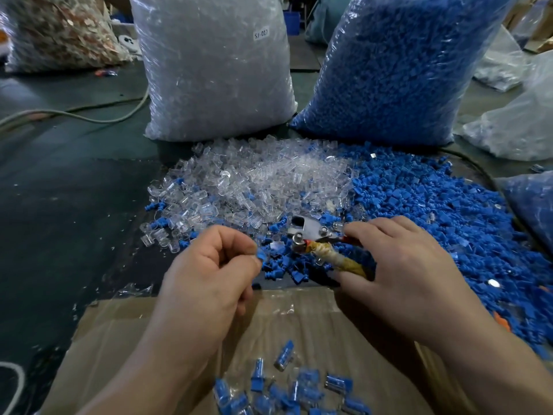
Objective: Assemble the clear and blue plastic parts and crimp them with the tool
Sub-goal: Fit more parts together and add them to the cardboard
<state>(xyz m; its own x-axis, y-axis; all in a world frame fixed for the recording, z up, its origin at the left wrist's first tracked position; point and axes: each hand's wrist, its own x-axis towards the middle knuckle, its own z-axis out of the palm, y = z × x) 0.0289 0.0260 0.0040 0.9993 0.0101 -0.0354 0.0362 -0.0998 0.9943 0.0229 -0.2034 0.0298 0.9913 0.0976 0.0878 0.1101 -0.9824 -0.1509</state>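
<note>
A heap of clear plastic parts (260, 181) lies on the dark table, with a heap of blue plastic parts (434, 211) to its right. My left hand (209, 271) pinches a small blue part (261, 255) between thumb and fingers. My right hand (401, 265) grips the crimping tool (317, 241) by its tape-wrapped handles; the metal head points left, toward the blue part, a short gap away. Several assembled blue-in-clear pieces (284, 384) lie in the cardboard box (125, 339) below my hands.
A tall bag of clear parts (215, 70) and a tall bag of blue parts (398, 64) stand behind the heaps. More bags sit at the far left (57, 31) and right (514, 121). A cable (89, 112) runs across the table at left.
</note>
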